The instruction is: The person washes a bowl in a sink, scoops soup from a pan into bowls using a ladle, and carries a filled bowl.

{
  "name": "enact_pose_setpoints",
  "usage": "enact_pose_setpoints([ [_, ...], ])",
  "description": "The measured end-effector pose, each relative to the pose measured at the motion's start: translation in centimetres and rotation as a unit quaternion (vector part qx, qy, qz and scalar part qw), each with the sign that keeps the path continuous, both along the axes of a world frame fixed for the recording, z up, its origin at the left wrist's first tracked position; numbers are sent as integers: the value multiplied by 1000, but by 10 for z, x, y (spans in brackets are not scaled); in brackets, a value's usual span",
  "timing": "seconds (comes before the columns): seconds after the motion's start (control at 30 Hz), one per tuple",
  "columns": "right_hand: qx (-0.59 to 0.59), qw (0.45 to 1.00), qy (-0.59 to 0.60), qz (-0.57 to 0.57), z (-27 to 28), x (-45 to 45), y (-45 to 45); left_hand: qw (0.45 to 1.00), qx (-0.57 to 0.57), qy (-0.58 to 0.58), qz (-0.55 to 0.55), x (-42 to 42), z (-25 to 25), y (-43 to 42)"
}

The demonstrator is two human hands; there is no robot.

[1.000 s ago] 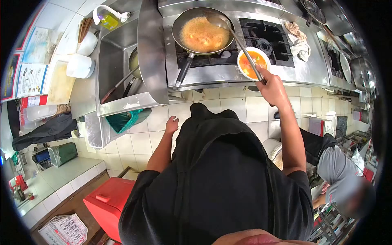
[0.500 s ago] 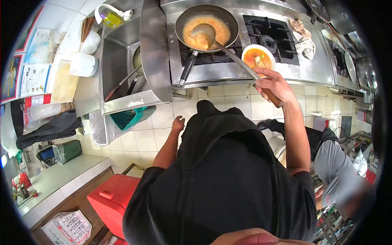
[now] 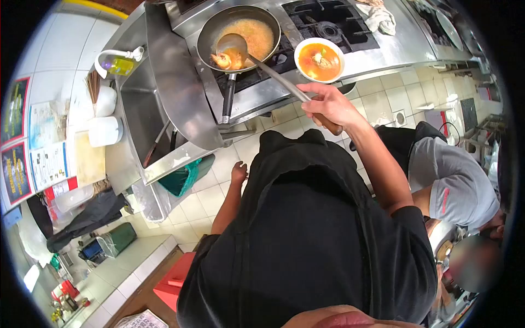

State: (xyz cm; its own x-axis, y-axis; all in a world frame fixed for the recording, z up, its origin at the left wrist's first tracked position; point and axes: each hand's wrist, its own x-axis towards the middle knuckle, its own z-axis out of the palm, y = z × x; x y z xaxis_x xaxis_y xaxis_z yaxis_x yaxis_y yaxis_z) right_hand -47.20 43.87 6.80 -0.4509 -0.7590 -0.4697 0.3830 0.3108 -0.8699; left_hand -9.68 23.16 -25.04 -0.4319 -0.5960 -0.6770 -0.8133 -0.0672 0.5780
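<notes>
My right hand [image 3: 331, 106] is closed around the wooden end of a long ladle [image 3: 280, 79]. The ladle's metal head dips into a deep frying pan [image 3: 273, 24] of bubbling orange broth. Beside the ladle head, pieces that look like shrimp [image 3: 221, 61] lie at the pan's near left side. The pan rests on the left burner, its black handle pointing toward me. Just beyond my right hand, a white bowl [image 3: 298, 49] of orange-red soup with a pale topping stands on the stove. My left hand [image 3: 239, 172] hangs low by my side, fingers loosely bent, nothing visible in it.
A metal divider [image 3: 186, 82] separates the stove from a sink [image 3: 136, 95] at the left. Another burner [image 3: 328, 30] and a crumpled cloth [image 3: 378, 19] are farther right. A person in a grey shirt [image 3: 454, 175] bends close on my right. A green-lined bin [image 3: 183, 177] stands below the sink.
My view has turned, so the stove sits farther left and tilted. The ladle head has moved toward the pan's left side, and shrimp-like pieces now show there. The co-worker has shifted.
</notes>
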Motion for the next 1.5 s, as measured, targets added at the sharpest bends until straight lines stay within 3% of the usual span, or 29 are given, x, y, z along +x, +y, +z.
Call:
enact_pose_setpoints([
  [0.1,-16,999,-35,-16,-9,0,-6,997,43,51,32,7,-25,-10],
  [0.27,-104,975,-184,-64,-37,-5,-13,996,68,62,16,-14,-8,-15],
  [0.47,-141,956,-244,-82,-30,-2,-1,996,64,62,3,-15,-8,-13],
  [0.53,-140,957,-232,-107,-23,0,8,996,60,58,18,-11,-18,-10],
  [0.63,-147,957,-212,-130,-13,-4,29,992,1,100,-77,5,-37,-12],
  [0.67,-154,956,-207,-136,-8,-4,39,996,3,73,-57,7,-39,-10],
  [0.73,-169,954,-197,-151,13,-4,57,1000,9,19,-20,-7,-8,-3],
  [0.9,-104,971,-86,-197,64,2,113,999,-17,3,-45,1,-33,-4],
  [1.1,-46,970,-7,-241,84,18,155,998,-9,10,-60,-6,-35,-4],
  [1.27,3,959,-21,-282,83,29,168,999,24,16,-40,-27,-13,-3],
  [1.5,64,957,8,-281,65,45,159,996,22,13,-82,-38,-25,-19],
])
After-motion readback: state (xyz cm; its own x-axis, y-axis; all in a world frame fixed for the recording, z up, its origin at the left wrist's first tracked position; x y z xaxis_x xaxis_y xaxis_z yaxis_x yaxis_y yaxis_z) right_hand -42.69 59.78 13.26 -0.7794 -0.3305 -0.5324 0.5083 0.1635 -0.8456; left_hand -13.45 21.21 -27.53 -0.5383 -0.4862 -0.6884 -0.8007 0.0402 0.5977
